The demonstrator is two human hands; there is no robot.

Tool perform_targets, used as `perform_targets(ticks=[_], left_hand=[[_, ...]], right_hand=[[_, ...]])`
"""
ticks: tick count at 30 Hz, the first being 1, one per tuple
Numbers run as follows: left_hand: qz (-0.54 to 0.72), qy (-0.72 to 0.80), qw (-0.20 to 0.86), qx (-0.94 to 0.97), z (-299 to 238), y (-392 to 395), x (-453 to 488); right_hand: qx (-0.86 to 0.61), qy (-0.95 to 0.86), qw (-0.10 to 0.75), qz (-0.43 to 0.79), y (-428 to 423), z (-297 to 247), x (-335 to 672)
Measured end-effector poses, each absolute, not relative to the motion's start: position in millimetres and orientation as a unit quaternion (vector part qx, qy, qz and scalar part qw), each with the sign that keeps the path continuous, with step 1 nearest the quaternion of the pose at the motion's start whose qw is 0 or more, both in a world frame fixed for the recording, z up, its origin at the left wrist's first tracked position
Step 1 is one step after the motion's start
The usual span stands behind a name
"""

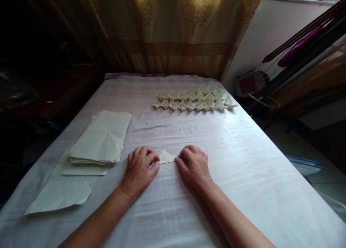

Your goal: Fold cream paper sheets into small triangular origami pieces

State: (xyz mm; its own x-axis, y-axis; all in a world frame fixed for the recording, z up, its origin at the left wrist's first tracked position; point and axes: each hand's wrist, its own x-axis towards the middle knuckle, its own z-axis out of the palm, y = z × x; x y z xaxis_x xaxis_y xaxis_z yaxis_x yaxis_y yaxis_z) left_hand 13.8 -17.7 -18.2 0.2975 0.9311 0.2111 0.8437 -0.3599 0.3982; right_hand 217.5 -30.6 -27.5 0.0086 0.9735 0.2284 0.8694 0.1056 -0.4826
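Note:
A small folded piece of white paper point(167, 157) with a pointed top lies between my hands, low over the cloth-covered table point(173, 204). My left hand point(142, 167) pinches its left end between thumb and forefinger. At the right end, my right hand point(194, 165) grips the paper the same way, fingers curled. Both hands partly hide the ends of the fold. To the left of my left hand sits a stack of paper sheets point(100, 136), the top one creased.
Rows of folded paper boats point(190, 98) stand toward the far right of the table. Loose sheets point(65, 190) stick out under the stack at the left. Tiny paper scraps point(231, 132) lie on the right side. A patterned curtain point(167, 32) hangs behind the far edge.

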Motion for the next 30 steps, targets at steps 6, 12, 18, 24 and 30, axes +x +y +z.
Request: perform_targets(ticks=[6, 12, 18, 24, 30], left_hand=[[0.187, 0.591, 0.086, 0.780, -17, -17, 28], [0.190, 0.597, 0.110, 0.772, -19, -19, 17], [0.184, 0.602, 0.111, 0.769, -19, -21, -1], [0.156, 0.624, 0.115, 0.757, -11, -18, -2], [0.147, 0.613, 0.088, 0.771, -3, -17, 23]], right_hand=[[-0.659, -0.696, 0.270, 0.093, -31, -29, 218], [-0.651, -0.700, 0.281, 0.087, -32, -32, 219], [-0.643, -0.704, 0.289, 0.087, -32, -33, 220], [-0.641, -0.705, 0.295, 0.076, -32, -32, 219], [-0.634, -0.712, 0.293, 0.072, -32, -34, 220]])
